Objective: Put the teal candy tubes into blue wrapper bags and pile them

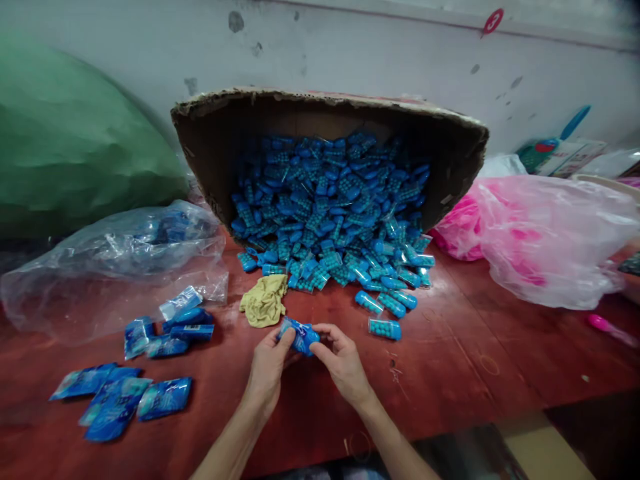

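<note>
Green sheeting far left, cut by the frame; whatever it covers can't be seen. Clear plastic bag next to it, blue contents vague through the folds. Loose blue packets on the red table, two groups, some overlapping, print unreadable. Yellow cloth, crumpled, just beyond the left hand.

Centre: left hand, thumb and fingers pinched on the left end of the held packet, which is between the hands, in front of the carton. Resting on the table or lifted: can't tell. Probably light; glossy film, so likely a bit slippery, soft at the ends, maybe stiffer mid if something rigid is inside. Good hold: both ends, thumbs on top, light pressure; hard squeezing could crease it. Right hand: pinched on the right end, thumb and fingers only packet-thickness apart. Fingertips behind the packet mostly hidden; film sealed or open, can't tell.

Blue bead-filled tubes heaped in the carton, spilling out front; lower layers hidden. Right: bag with pink contents, items inside indistinct.
</note>
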`<state>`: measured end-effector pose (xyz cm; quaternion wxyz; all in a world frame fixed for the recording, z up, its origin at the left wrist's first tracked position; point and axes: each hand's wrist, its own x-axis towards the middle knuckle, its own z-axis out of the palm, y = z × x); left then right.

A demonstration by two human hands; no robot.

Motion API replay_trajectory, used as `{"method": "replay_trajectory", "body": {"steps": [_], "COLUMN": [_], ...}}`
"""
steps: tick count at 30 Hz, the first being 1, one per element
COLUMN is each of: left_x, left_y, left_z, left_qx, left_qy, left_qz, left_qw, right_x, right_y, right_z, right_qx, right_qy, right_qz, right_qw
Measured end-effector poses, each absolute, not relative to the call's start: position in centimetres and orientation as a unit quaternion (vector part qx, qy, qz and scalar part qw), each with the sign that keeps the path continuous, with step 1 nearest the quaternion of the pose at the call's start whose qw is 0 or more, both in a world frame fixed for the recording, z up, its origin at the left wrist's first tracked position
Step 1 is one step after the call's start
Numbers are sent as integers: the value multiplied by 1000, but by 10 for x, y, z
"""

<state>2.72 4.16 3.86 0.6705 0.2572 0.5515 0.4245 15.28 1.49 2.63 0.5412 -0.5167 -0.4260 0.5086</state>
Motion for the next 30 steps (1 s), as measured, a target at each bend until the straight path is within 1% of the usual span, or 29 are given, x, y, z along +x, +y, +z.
{"method": "replay_trajectory", "body": {"steps": [5,7,9,11,14,18,20,22,27,30], "left_x": [18,15,14,15,16,11,6,2,-2,2], "left_y": [44,42,40,38,35,35,35,36,33,32], "left_z": [31,31,34,39,48,51,49,46,39,39], "left_qx": [365,385,364,306,223,201,201,193,150,153], "left_qy": [588,591,574,544,490,469,445,413,359,342], "left_qz": [457,451,452,449,423,385,368,357,343,345], "left_qw": [559,547,577,639,729,769,791,815,855,860], "right_x": [141,137,135,134,132,128,129,131,140,142], "right_y": [11,9,8,6,0,-8,-9,-7,2,8], "right_z": [24,23,23,25,28,31,30,29,29,30], "right_qx": [-511,-511,-513,-526,-561,-549,-530,-513,-471,-431], "right_qy": [-361,-355,-363,-382,-453,-578,-601,-599,-548,-516], "right_qz": [522,522,519,502,433,324,308,333,472,531], "right_qw": [580,584,580,570,541,510,512,517,505,516]}}
